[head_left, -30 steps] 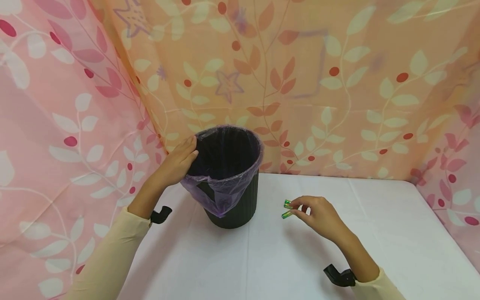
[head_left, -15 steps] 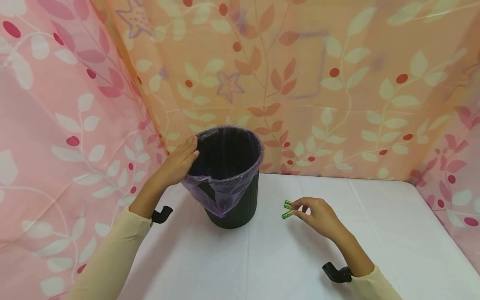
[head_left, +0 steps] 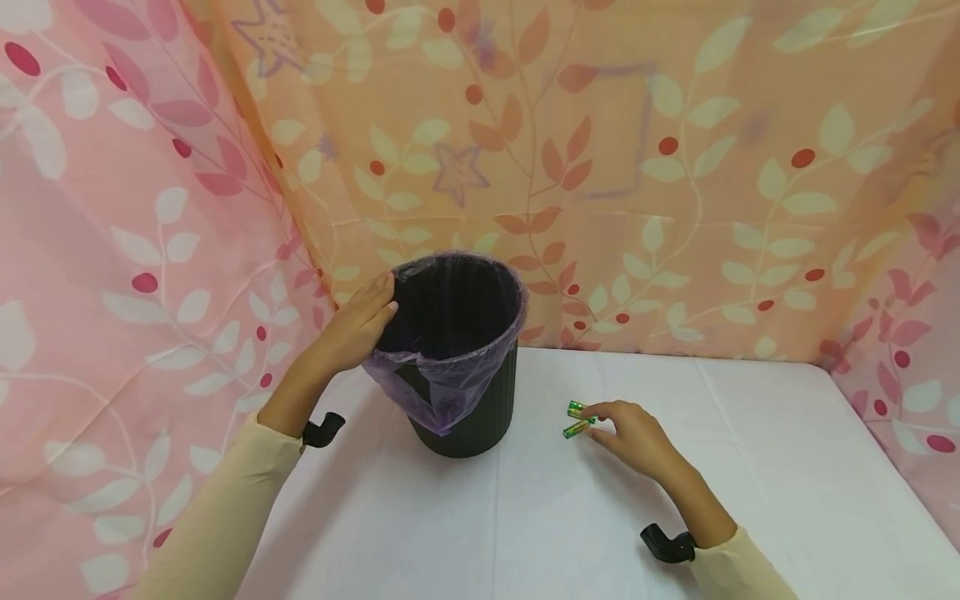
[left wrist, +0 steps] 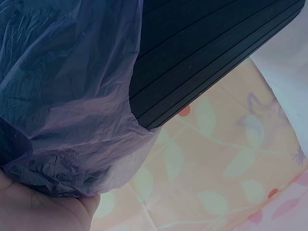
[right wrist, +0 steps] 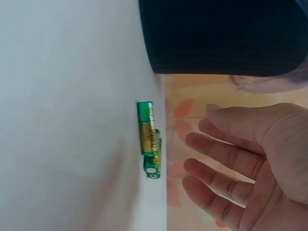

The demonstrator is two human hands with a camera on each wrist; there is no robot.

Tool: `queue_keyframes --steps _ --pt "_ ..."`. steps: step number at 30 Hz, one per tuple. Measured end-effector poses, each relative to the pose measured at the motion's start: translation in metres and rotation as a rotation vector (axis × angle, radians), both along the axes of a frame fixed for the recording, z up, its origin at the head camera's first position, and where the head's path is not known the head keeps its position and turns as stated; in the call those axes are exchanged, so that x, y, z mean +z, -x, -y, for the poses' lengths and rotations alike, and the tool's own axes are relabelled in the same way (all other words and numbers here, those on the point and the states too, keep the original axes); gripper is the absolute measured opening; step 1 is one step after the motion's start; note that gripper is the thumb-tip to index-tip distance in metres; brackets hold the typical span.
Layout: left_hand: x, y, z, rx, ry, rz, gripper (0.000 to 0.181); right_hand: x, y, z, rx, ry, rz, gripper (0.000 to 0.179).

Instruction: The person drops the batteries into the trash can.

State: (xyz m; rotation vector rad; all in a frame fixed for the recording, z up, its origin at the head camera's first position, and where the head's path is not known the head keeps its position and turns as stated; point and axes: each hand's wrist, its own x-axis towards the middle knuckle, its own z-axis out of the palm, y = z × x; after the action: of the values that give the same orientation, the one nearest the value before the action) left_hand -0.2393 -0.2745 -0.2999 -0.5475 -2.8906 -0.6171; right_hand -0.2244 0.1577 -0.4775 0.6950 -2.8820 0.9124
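A dark ribbed trash bin [head_left: 491, 400] stands upright on the table, its mouth lined with a purple plastic bag [head_left: 450, 396]. My left hand [head_left: 356, 325] holds the bin's lined rim on the left side. In the left wrist view, part of that hand [left wrist: 43, 209] lies against the bag [left wrist: 72, 120]. Green and gold batteries [head_left: 577, 428] lie close together right of the bin. My right hand [head_left: 633, 437] is beside them, fingers parted. In the right wrist view, a gap separates its loosely bent fingers from the batteries [right wrist: 147, 127]; nothing is held.
A white cloth covers the table [head_left: 750, 467]. An orange leaf-patterned curtain [head_left: 637, 208] hangs behind the bin, and a pink one [head_left: 135, 250] runs along the left. Black wrist-worn pieces [head_left: 667, 543] stick out from both forearms.
My right hand's fingers have spread off the batteries, and the hand has shifted slightly down toward me. The batteries lie almost where they were. My left hand stays on the rim.
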Motion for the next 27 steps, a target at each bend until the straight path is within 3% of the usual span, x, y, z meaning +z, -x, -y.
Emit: queue_keyframes --steps 9,27 --pt "0.000 -0.001 -0.001 -0.014 -0.012 0.002 0.059 -0.014 0.003 0.004 0.012 -0.033 0.007 0.023" --pt "0.000 -0.003 0.000 -0.014 -0.011 0.003 0.059 -0.023 0.004 0.009 0.028 -0.058 -0.001 0.022"
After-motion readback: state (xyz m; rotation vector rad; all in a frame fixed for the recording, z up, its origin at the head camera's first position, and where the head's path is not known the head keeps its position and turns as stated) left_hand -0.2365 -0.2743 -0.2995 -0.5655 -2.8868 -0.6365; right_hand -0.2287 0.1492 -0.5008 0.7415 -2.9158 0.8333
